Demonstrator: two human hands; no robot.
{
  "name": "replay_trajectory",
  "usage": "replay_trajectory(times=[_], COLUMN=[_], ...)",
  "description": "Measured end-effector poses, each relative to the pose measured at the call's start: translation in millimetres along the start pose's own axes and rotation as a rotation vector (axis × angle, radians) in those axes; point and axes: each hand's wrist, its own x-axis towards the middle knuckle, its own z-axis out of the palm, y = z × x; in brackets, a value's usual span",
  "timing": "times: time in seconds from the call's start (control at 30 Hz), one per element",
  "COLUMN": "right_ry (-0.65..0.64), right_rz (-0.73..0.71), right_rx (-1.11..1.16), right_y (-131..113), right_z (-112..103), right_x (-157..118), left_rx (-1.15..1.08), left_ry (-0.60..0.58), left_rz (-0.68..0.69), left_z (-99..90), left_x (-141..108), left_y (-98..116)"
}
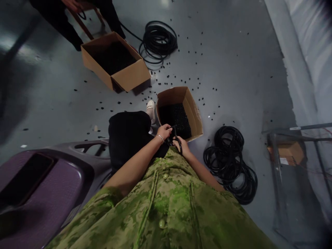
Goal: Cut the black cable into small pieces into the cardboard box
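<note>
My left hand, with a bracelet at the wrist, is closed round a thin black hose in front of my lap. Close beside it, my right hand is closed on what looks like a pair of black-handled scissors. The fingertips and the place where the two tools meet are small and partly hidden. Both hands are over the near edge of an open cardboard box. Many small black pieces fill the bottom of that box.
A coil of black hose lies to the right, another coil farther off. A second cardboard box stands before a seated person. Black bits dot the floor. A phone rests on a purple stool at left.
</note>
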Motion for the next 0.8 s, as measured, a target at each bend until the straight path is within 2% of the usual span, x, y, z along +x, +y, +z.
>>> replay_trajectory(times=[0.2, 0.57, 0.8], right_ry=[-0.014, 0.004, 0.006], right_rz=[0.036, -0.024, 0.001], right_rx=[0.097, 0.01, 0.015], right_y=[1.3, 0.4, 1.0], right_z=[-0.2, 0.1, 0.6], right_x=[-0.7, -1.5, -1.4], left_rx=[0.062, 0.22, 0.345], left_ry=[0.014, -0.036, -0.039], left_rz=[0.06, 0.153, 0.217], left_z=[-0.9, -4.3, -5.3], left_x=[5.7, 7.5, 7.1], left_y=[-7.6, -7.8, -6.9])
